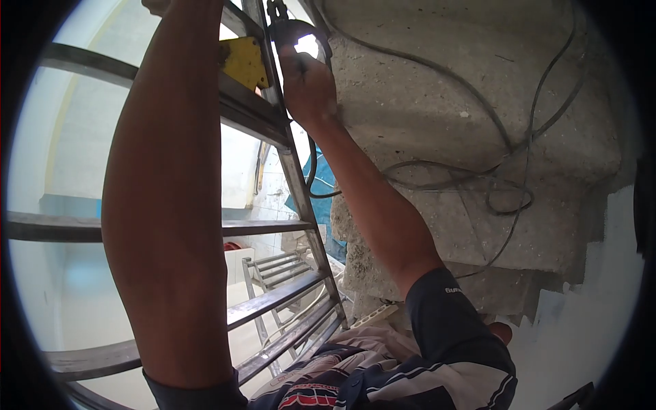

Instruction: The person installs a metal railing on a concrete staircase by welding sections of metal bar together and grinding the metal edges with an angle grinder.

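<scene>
My right hand [312,89] is raised at the top centre, its fingers closed around the dark curved handle [295,31] of a tool whose kind I cannot make out. A black cable [313,167] hangs below that hand. My left forearm reaches up across the left side of the view, in front of a metal ladder [295,178]. Only a sliver of my left hand [156,5] shows at the top edge, and its fingers are hidden. Between the two arms, a yellow plate [244,65] sits against the ladder.
Rough concrete steps [437,89] fill the right side, with loose dark cables [471,174] looped over them. Below stands a smaller ladder [273,270], near a blue sheet [324,184]. A pale wall [594,307] borders the steps at lower right.
</scene>
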Demonstrator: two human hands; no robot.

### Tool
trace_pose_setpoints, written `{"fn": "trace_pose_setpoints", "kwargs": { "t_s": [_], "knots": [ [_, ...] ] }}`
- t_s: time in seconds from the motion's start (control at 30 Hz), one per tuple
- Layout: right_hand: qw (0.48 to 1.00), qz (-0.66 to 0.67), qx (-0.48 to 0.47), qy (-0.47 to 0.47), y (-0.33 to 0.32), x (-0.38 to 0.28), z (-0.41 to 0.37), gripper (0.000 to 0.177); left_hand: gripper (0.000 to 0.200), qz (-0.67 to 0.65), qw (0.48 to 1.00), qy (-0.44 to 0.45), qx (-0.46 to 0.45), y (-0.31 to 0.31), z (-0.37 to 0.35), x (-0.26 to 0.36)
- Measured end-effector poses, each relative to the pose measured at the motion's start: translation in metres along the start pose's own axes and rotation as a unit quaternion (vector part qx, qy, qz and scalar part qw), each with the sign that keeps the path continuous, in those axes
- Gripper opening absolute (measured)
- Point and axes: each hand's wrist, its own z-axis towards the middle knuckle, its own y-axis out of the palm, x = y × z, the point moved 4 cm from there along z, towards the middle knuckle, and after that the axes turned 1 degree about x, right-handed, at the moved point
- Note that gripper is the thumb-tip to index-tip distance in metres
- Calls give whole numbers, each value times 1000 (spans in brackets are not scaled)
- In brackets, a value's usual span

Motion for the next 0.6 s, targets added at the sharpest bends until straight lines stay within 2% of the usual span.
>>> {"fn": "trace_pose_setpoints", "kwargs": {
  "t_s": [0.03,0.1,0.13,0.2,0.3,0.33,0.37,0.4,0.43,0.47,0.5,0.53,0.6],
  "knots": [
    [999,35,5,6,-3,-2,3,57,101,-6,1000,1,-3,2,5,-1],
    [992,111,22,56,-5,0,0,56,100,22,994,45,-101,-1,16,-9],
    [979,180,50,79,-5,0,-2,51,100,26,994,45,-99,-2,10,-6],
    [997,65,32,-16,-2,-8,1,47,99,30,999,17,10,-6,-12,6],
    [998,-4,24,-60,2,-5,5,46,98,-2,1000,15,-12,-1,-2,1],
    [998,-5,23,-63,0,-6,5,46,98,-5,1000,15,-10,-3,36,-6],
    [997,51,39,-41,-2,-5,0,45,97,-43,984,-85,-153,4,95,-25],
    [992,106,57,-21,-6,-5,-3,45,97,-66,964,-133,-223,10,92,-29],
    [990,134,26,42,-11,-8,-5,43,96,-80,936,-181,-290,15,87,-31],
    [990,135,25,45,-8,-7,-6,43,99,-17,988,-87,-127,9,27,-13],
    [997,79,20,15,-3,-8,-5,49,102,45,998,11,39,-6,-12,4],
    [999,22,15,-17,0,-11,-2,57,102,45,998,11,39,-13,-17,9],
    [997,41,32,-54,-3,-12,0,56,111,24,998,-20,-53,-9,-25,12]
  ]
}}
